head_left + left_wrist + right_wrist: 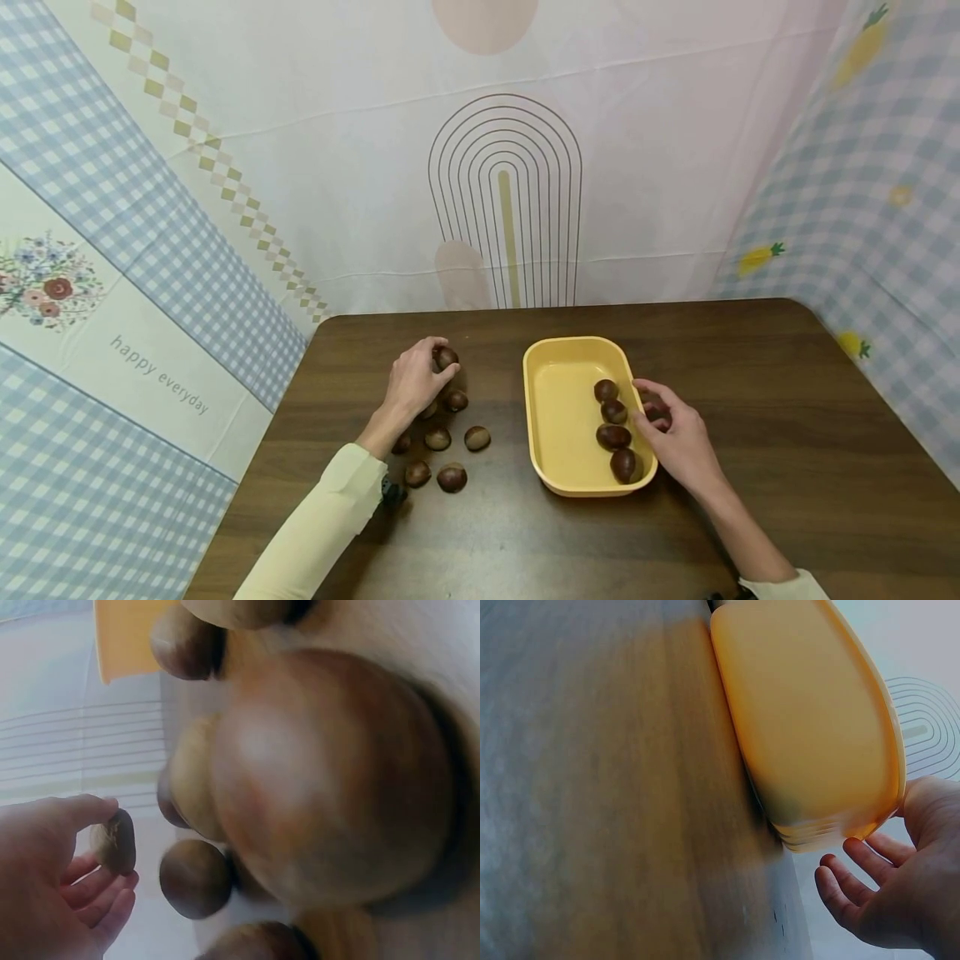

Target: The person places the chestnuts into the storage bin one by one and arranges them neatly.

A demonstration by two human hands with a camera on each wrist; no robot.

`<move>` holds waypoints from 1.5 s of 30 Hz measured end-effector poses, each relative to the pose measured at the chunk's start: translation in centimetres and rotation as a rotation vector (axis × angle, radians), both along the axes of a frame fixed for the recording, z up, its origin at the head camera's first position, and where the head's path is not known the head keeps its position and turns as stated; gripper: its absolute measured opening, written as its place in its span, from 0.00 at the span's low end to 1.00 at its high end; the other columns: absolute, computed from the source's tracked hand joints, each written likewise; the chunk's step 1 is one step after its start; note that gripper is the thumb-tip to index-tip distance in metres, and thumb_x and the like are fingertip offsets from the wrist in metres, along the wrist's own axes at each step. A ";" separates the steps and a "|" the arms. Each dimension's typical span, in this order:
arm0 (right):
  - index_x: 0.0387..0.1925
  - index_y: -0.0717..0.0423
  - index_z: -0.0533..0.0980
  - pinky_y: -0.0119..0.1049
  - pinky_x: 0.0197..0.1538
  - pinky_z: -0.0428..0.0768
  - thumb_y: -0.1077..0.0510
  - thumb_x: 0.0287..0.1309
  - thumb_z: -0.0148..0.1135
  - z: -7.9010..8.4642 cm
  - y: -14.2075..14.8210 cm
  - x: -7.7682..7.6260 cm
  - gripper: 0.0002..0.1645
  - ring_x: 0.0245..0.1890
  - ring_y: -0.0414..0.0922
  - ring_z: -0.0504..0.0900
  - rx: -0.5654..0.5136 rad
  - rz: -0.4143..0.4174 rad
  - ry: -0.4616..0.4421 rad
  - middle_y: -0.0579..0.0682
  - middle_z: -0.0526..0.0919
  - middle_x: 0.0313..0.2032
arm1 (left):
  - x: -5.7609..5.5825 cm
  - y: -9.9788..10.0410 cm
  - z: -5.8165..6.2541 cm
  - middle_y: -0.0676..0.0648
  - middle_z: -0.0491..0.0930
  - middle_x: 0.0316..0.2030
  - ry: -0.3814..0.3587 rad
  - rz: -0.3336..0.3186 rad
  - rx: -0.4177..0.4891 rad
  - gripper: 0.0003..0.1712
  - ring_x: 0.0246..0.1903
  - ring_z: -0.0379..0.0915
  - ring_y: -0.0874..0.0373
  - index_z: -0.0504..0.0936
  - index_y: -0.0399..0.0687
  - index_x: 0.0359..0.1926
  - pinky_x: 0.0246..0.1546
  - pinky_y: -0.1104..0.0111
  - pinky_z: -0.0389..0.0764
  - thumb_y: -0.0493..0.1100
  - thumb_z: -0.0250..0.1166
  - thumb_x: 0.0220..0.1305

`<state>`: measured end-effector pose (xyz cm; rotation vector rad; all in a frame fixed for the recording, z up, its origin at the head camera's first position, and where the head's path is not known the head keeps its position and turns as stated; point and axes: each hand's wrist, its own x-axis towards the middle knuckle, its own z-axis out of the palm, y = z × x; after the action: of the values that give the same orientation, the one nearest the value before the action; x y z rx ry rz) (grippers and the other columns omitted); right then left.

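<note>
Yellow, the tray [558, 421] is gripped from its right by the right hand [681, 440], seemingly for steadiness; left of it, a chestnut [447, 357] is pinched by the left hand [412, 382].

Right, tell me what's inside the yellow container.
In the yellow container, four chestnuts lie in a row along the wall nearest the right hand. The patch directly beneath them is covered, so I can't see what's there.

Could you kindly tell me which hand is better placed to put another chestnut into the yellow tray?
The left hand, probably: it pinches a chestnut and is near the loose ones, while the right hand touches the yellow tray.
</note>
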<state>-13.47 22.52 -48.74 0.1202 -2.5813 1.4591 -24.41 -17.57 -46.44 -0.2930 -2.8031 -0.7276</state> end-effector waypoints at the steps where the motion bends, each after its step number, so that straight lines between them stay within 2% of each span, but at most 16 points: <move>1: 0.70 0.58 0.74 0.30 0.38 0.80 0.63 0.73 0.65 0.0 0.0 0.0 0.27 0.39 0.49 0.83 0.000 0.001 0.000 0.63 0.86 0.49 | 0.0 0.2 0.1 0.44 0.85 0.57 0.007 -0.006 0.003 0.27 0.51 0.83 0.45 0.83 0.45 0.63 0.53 0.48 0.82 0.50 0.76 0.68; 6: 0.71 0.58 0.74 0.30 0.37 0.80 0.63 0.73 0.65 0.0 0.0 0.0 0.27 0.38 0.49 0.82 -0.001 0.003 -0.008 0.63 0.86 0.49 | 0.0 1.2 0.8 0.45 0.85 0.54 0.036 -0.030 0.023 0.27 0.51 0.83 0.46 0.83 0.44 0.62 0.54 0.49 0.82 0.49 0.77 0.67; 14: 0.70 0.59 0.74 0.30 0.37 0.80 0.64 0.72 0.65 -0.1 0.0 -0.1 0.28 0.40 0.50 0.82 0.000 0.007 -0.001 0.64 0.86 0.50 | 0.0 3.5 2.0 0.44 0.85 0.56 0.055 -0.085 0.067 0.27 0.53 0.83 0.47 0.82 0.44 0.63 0.55 0.49 0.82 0.48 0.77 0.67; 22: 0.70 0.59 0.74 0.29 0.38 0.80 0.65 0.72 0.65 -0.1 0.1 -0.1 0.28 0.42 0.52 0.82 -0.001 0.001 -0.001 0.64 0.86 0.50 | -0.2 6.4 2.7 0.45 0.85 0.55 0.084 -0.156 0.095 0.27 0.55 0.82 0.48 0.82 0.45 0.63 0.58 0.49 0.80 0.49 0.76 0.68; 27: 0.70 0.59 0.74 0.29 0.39 0.80 0.63 0.73 0.65 -0.1 0.1 0.0 0.28 0.42 0.51 0.82 -0.001 0.004 -0.008 0.63 0.86 0.50 | -0.1 8.5 3.2 0.46 0.85 0.54 0.091 -0.210 0.113 0.26 0.53 0.83 0.50 0.82 0.44 0.62 0.56 0.51 0.81 0.48 0.77 0.67; 35: 0.71 0.59 0.74 0.29 0.39 0.80 0.63 0.73 0.65 -0.1 0.1 0.1 0.28 0.44 0.53 0.83 -0.002 0.005 -0.011 0.65 0.85 0.51 | 0.0 11.8 3.4 0.48 0.86 0.53 0.082 -0.270 0.087 0.26 0.52 0.83 0.51 0.82 0.46 0.63 0.56 0.54 0.82 0.49 0.76 0.68; 45: 0.70 0.58 0.74 0.29 0.39 0.80 0.64 0.72 0.65 -0.2 0.1 0.0 0.27 0.42 0.51 0.83 -0.004 0.000 -0.008 0.63 0.86 0.50 | -0.3 15.7 2.8 0.50 0.86 0.55 0.055 -0.292 0.001 0.27 0.52 0.84 0.55 0.82 0.48 0.64 0.54 0.59 0.82 0.51 0.76 0.68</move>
<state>-13.45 22.65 -48.89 0.1139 -2.5842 1.4678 -24.68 -1.91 -43.60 -0.7215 -2.7375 -0.7667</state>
